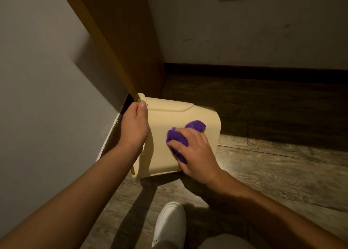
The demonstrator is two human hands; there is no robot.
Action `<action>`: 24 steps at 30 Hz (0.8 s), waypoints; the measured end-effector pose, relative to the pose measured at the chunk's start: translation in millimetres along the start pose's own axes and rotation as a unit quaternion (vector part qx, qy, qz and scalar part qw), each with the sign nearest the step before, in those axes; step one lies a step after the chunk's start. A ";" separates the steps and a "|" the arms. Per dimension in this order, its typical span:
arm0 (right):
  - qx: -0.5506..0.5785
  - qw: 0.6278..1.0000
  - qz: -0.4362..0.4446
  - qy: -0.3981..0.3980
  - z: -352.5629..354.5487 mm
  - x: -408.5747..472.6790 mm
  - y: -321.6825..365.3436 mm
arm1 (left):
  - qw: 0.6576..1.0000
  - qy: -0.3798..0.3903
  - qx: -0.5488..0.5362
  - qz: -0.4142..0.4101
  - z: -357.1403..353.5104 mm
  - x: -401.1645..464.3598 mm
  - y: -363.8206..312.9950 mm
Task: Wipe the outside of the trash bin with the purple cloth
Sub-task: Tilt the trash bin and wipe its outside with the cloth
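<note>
Your left hand (134, 125) grips the rim of the tipped trash bin (169, 120) on the floor (263, 173), fingers curled. Your right hand (195, 154) presses the bunched purple cloth (178, 137) against the bin's side.

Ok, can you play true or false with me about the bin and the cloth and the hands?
1. The trash bin is cream coloured. True.
2. The purple cloth is lying on the floor. False: the right hand presses it against the bin's side.
3. The left hand holds the bin's edge. True.
4. The bin stands in the middle of the room. False: it sits on the wooden floor in a corner, next to the wall.
5. The shoe is black. False: it is white.
</note>
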State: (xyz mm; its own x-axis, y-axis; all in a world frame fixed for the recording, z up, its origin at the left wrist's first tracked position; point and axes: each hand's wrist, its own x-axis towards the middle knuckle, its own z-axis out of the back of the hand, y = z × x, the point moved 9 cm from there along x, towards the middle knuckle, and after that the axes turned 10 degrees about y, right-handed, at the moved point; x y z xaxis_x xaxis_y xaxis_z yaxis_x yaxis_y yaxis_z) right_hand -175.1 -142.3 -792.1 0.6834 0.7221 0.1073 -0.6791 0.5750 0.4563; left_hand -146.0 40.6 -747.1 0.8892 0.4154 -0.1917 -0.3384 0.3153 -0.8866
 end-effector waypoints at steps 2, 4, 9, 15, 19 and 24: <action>0.047 0.998 -0.042 0.012 5.4 -3.0 -10.8 | 1.000 -0.005 -0.015 0.010 3.7 -0.7 3.6; 0.142 0.986 -0.084 -0.014 20.4 -5.9 -24.3 | 1.000 -0.008 -0.016 0.010 6.6 -4.1 7.7; 0.414 0.866 -0.181 -0.214 83.3 24.3 -68.6 | 0.994 0.100 -0.038 -0.003 -5.5 -9.6 5.4; 0.226 0.934 -0.218 -0.170 50.7 44.2 -69.8 | 0.981 0.165 0.098 -0.006 -9.5 -63.3 52.2; 0.199 0.951 -0.173 -0.161 17.8 31.2 -30.1 | 0.979 0.183 0.057 -0.065 -21.9 -54.9 26.7; 0.155 0.966 -0.105 -0.176 13.4 41.2 -3.6 | 0.976 0.204 0.034 -0.072 -25.0 -55.2 17.5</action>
State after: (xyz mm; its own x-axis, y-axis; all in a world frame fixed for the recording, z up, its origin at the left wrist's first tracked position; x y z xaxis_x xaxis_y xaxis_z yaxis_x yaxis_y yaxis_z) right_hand -140.9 -119.8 -777.5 0.8835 0.3944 0.2526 -0.4397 0.5130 0.7372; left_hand -193.3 1.9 -762.6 0.9730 -0.0077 -0.2309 -0.2079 0.4063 -0.8898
